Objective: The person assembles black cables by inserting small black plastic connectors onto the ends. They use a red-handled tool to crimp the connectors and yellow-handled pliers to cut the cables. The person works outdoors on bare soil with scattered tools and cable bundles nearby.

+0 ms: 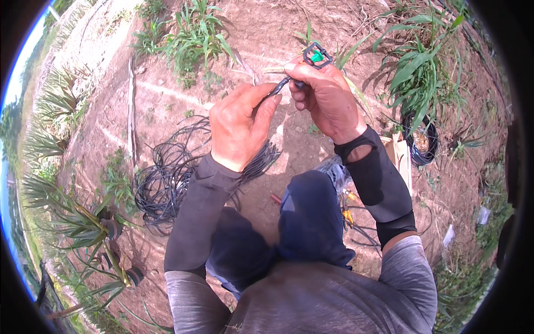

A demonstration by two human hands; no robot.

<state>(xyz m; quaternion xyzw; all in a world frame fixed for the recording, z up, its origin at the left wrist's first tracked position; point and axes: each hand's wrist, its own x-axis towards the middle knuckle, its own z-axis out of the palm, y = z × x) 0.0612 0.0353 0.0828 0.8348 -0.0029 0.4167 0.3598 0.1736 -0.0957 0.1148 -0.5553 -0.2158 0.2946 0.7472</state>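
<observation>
- Stretching past the knees [311, 217], bare soil [258, 28] gives open room, edged by leafy plants [420, 69].
- Tangled black tubing [167, 181] lies there, apparently unworked.
- Left hand [239, 125] pinches a black tube [281, 86]; right hand [331, 97] grasps the green-centred sprinkler [317, 56].
- Any joint is hidden, so what remains cannot be told.

No readable text, label, brand, number or sign anywhere in view.
</observation>
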